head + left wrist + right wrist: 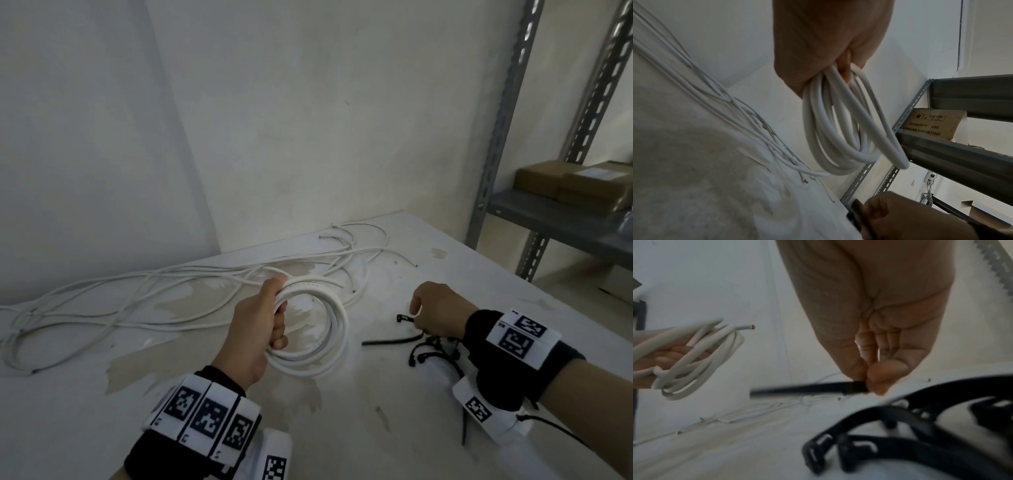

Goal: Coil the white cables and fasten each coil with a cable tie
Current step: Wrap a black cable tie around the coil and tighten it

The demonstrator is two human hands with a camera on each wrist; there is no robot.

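- We see the table (pixel 394 428), pale and stained, filling the lower half of the head view, with both hands over it.
- A grey metal shelving rack (pixel 561 226) stands at the table's far right; brown cardboard boxes (pixel 579 183) sit on its shelf.
- The loose white cables (pixel 171 291) sprawl across the far-left part of the table, beyond our left hand and well apart from our right hand.
- The coiled white cable (pixel 322 329) hangs in a round bundle, gripped at its left side; one cut end (pixel 750 327) sticks out free of the loops.
- Our left hand (pixel 257 329) has its fingers curled through the loops and its thumb over the top, clasping the coil above the table.
- Our right hand (pixel 435 315) is to the right of the coil and apart from it, with thumb and fingertips pinching one black cable tie (pixel 807 390), which points left towards the coil.
- The pile of spare black cable ties (pixel 431 353) lies on the table just below the right hand.
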